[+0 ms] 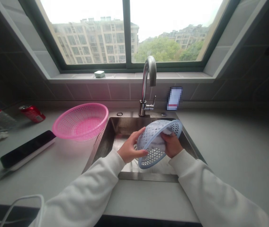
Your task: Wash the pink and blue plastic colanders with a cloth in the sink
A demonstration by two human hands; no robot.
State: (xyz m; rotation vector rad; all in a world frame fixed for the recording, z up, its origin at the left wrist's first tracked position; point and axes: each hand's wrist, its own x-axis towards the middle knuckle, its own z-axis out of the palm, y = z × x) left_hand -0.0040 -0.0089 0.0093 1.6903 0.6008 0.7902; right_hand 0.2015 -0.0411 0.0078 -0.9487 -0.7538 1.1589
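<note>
- The pale blue round plastic basket (153, 154) has a thin, shallow wall, pierced all over with a lattice of small cut-out holes, and a smooth rolled rim; it is tipped steeply on its side, underside towards the camera
- It is held in the air over the brushed stainless-steel sink (115, 132), between the two hands, below and in front of the spout
- The left hand (130, 148) is closed on the basket's outer wall at its left edge, thumb on the near side and fingers curled over the lattice; its white knit sleeve comes up from the lower left
- The right hand (171, 145) reaches into the basket's open side from the right; its fingers are bunched on a white wad (157, 142) pressed against the inner wall; what the wad is made of cannot be told
- The curved chrome tap (146, 85) stands behind the sink, glossy, with a side lever
- The pale grey matt bench (219, 151) runs to both sides of the sink
- A pink round plastic basket (81, 123), likewise pierced with holes, sits upright on the bench just left of the sink, its rim overhanging the sink's edge
- Further left lie a red drinks can (32, 113) on its side and a flat black-topped slab with a white edge (26, 148); a white cable (23, 198) loops at the near corner
- A small pale green box (99, 74) rests on the tiled window sill
</note>
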